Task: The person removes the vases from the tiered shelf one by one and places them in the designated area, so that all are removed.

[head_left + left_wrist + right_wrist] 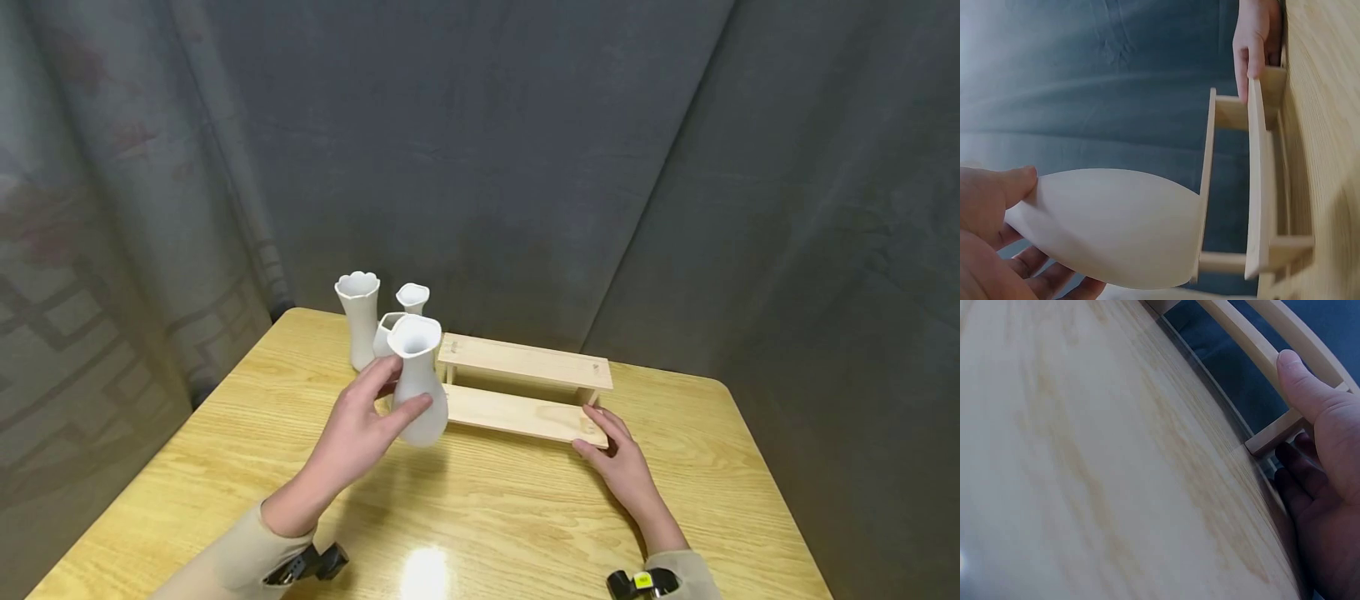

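Note:
My left hand (358, 429) grips a white vase (422, 404) by its body, thumb in front and fingers round the far left side. The vase stands upright above the table, its flared, angular-rimmed mouth facing up. In the left wrist view, the rounded body of this vase (1116, 225) overlaps the end of the rack. Over at the right end of a two-tier wooden rack (521, 414), my right hand (626, 471) holds the lower board. Its thumb (1297, 378) lies along the front edge, while the other fingers reach round the board's end.
Behind the held vase, at the table's back left, stand a tall white vase (362, 321) with a scalloped rim, a narrow-necked white vase (413, 296) and a partly hidden white vessel (382, 337). Grey curtains (480, 167) hang close behind the wooden table (480, 517).

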A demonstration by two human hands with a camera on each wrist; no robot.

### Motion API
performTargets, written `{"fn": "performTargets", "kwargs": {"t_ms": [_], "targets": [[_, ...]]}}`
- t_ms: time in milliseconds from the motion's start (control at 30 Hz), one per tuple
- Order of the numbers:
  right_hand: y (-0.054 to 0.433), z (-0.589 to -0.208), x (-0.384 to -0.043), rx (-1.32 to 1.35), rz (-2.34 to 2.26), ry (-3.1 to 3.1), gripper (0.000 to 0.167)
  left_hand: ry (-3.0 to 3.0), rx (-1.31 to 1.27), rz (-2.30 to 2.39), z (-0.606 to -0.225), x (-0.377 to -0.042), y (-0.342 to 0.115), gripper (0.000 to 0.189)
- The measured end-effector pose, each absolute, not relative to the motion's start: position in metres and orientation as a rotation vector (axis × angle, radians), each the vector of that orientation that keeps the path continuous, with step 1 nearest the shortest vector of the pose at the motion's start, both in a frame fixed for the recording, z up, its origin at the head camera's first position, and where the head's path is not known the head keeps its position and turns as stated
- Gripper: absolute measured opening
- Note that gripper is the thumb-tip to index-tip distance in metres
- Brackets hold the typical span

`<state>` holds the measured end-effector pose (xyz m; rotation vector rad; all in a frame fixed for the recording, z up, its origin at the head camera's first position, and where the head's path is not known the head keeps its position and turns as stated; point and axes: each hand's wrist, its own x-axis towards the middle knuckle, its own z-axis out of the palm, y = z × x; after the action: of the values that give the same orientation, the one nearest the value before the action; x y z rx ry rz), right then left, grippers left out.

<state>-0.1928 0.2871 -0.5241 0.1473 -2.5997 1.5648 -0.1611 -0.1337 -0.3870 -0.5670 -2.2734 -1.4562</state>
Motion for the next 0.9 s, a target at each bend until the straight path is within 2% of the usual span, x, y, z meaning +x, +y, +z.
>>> {"fn": "performTargets", "kwargs": {"t_ms": [500, 900], "targets": [[0.288, -0.522, -0.192, 0.138, 1.599, -2.598, 0.070, -2.292, -0.321, -1.312, -0.400, -0.161, -0.185, 0.048], [0.288, -0.522, -0.192, 0.160, 1.605, -2.592, 0.070, -2.276, -0.196, -1.212, -0.420, -0.192, -0.211, 0.053]]}}
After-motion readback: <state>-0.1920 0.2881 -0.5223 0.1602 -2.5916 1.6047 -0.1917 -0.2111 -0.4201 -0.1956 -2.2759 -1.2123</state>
